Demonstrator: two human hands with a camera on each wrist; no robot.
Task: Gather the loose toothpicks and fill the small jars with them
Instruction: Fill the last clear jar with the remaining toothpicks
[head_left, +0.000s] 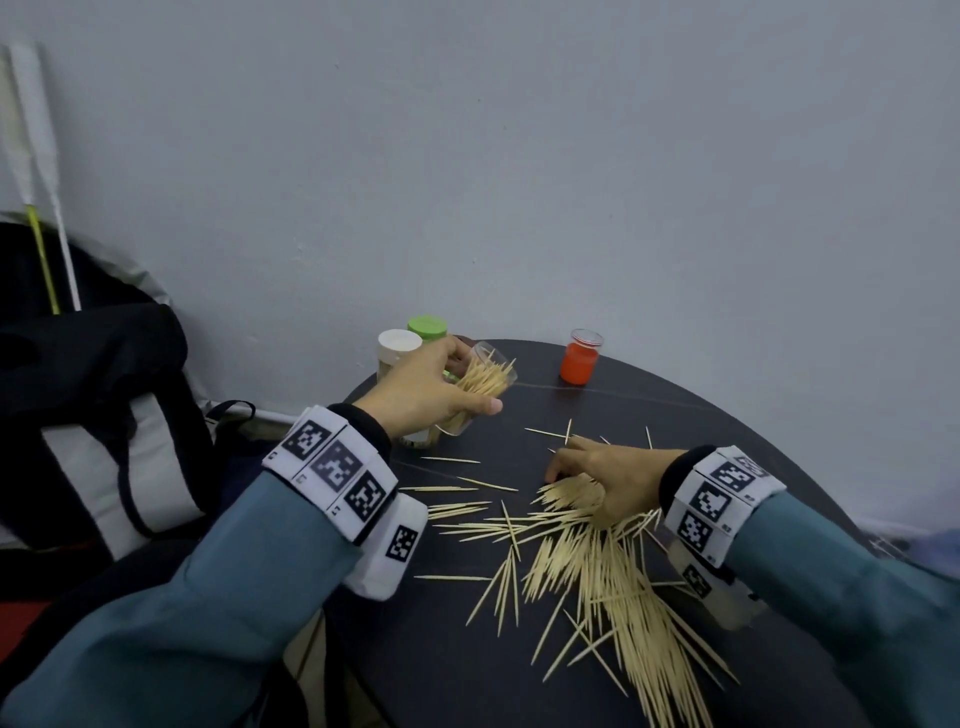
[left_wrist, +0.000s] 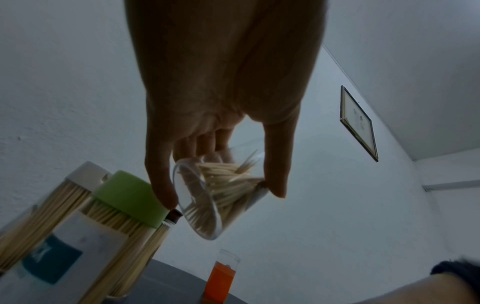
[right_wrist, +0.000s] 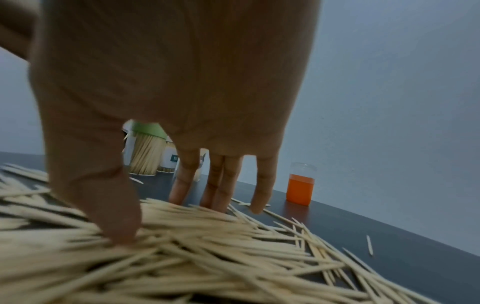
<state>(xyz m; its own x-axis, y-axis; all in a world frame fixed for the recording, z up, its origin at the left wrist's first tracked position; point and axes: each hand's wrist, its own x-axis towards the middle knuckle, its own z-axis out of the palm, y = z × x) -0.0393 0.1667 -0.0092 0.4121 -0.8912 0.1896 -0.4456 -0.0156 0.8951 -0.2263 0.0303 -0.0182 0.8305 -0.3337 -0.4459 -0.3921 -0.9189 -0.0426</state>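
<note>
The left hand (head_left: 431, 387) grasps a clear jar (head_left: 480, 384) in the middle of the head view. Its fingers and thumb curl around the wall, and the jar is tilted, so that its open mouth looks toward the right of the frame and a little up. The jar is lifted off the dark table (head_left: 467, 649) and is already partly filled.

The right hand (head_left: 605, 480) is at the center right of the frame, lower than the jar. Its fingers (right_wrist: 182, 185) are spread and mostly straight, and they press on the top end of the heap of loose toothpicks (head_left: 618, 577); no bundle is pinched yet. The heap runs from this hand down to the bottom right, so the long axis of most sticks goes up and down in the frame. In my judgement the right hand, the nearer one, must close on a bundle and carry it up and left to the jar mouth.

Count: four jars can be seen. One is in the hand, two full ones with a white lid (head_left: 399, 345) and a green lid (head_left: 427, 327) stand behind it, and one orange jar (head_left: 579, 358) stands apart at the upper right of the table. The toothpicks are too many to count.
</note>
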